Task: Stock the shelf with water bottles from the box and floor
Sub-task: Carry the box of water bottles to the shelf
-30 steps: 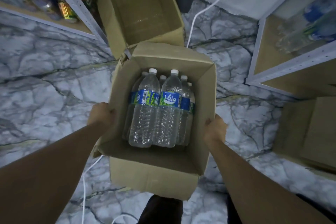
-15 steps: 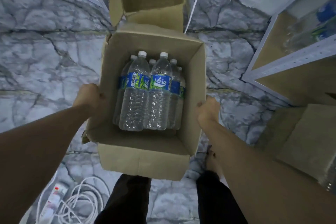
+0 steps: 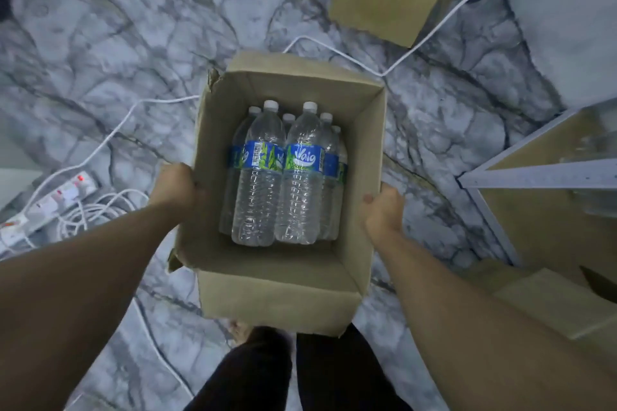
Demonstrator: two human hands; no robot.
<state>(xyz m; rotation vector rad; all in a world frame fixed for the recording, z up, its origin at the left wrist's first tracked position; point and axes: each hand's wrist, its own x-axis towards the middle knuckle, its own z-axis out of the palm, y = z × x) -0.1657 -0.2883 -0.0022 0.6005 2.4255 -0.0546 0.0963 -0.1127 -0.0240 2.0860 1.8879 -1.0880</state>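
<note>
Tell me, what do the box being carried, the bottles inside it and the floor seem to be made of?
The box looks like plain brown corrugated cardboard, matte, with a torn, frayed corner. The bottles seem to be clear thin plastic, ribbed and glossy, with white caps and blue-green printed labels. The floor looks like grey-veined marble or marble-patterned tile or vinyl; which one cannot be told.

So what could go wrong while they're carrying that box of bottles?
The white cable and the power strip lie on the floor beside the person's feet, so tripping seems possible. The box is held only by its side walls, left hand and right hand, and its torn corner could give under the water bottles. The empty box ahead may block the way.
</note>
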